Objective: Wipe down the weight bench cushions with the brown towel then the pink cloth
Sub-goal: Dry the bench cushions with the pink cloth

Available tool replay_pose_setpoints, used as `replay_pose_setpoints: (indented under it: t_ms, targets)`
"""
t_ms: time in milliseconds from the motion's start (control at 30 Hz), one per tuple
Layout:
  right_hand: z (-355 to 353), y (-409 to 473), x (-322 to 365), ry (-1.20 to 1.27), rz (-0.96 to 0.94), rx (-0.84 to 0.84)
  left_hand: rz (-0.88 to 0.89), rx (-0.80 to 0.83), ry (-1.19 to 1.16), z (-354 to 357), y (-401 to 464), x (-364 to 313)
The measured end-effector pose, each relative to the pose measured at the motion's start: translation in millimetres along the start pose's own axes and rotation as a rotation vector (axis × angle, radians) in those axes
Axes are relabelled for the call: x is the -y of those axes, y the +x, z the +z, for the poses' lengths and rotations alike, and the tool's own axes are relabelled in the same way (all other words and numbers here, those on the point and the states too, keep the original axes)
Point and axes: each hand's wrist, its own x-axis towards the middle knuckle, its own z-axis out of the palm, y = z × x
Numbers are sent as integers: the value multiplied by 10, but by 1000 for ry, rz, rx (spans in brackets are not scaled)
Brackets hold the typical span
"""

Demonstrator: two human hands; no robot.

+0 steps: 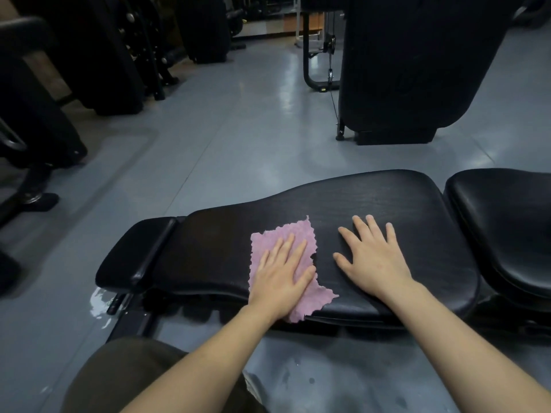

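The long black back cushion [372, 201] of the weight bench lies across the view in front of me. A pink cloth [298, 231] is spread flat on its near left part, one corner hanging over the near edge. My left hand [283, 272] presses flat on the cloth with straight fingers. My right hand [372, 257] rests flat on the bare cushion just right of the cloth, fingers spread. A small black head pad [134, 251] adjoins the cushion on the left and the seat cushion [507, 222] on the right. No brown towel is in view.
The grey floor [223, 138] stretches beyond the bench, with wet patches near the bench frame. Black gym machines [417, 64] stand at the back right, and more dark equipment [35, 120] at the left. My knee in dark trousers [125, 374] is at the bottom left.
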Motion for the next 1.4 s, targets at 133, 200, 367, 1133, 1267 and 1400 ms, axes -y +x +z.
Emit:
replay_pose_setpoints:
  t_ms: [133, 200, 367, 1133, 1267, 1400]
  targets:
    - [31, 7, 45, 2, -2, 12, -5, -7, -10, 1, 32, -4]
    - [41, 2, 43, -4, -2, 0, -10, -1, -11, -1, 71, 9]
    - [87, -32, 41, 2, -15, -58, -11, 18, -23, -27, 289, 107]
    - [196, 5, 44, -46, -2, -138, 77, 102, 90, -267, 1334, 862]
    - [197, 1, 46, -60, 0, -121, 217, 118, 107, -307, 1059, 1038]
    - [203, 16, 43, -76, 7, -91, 285, 140, 124, -342, 804, 1135]
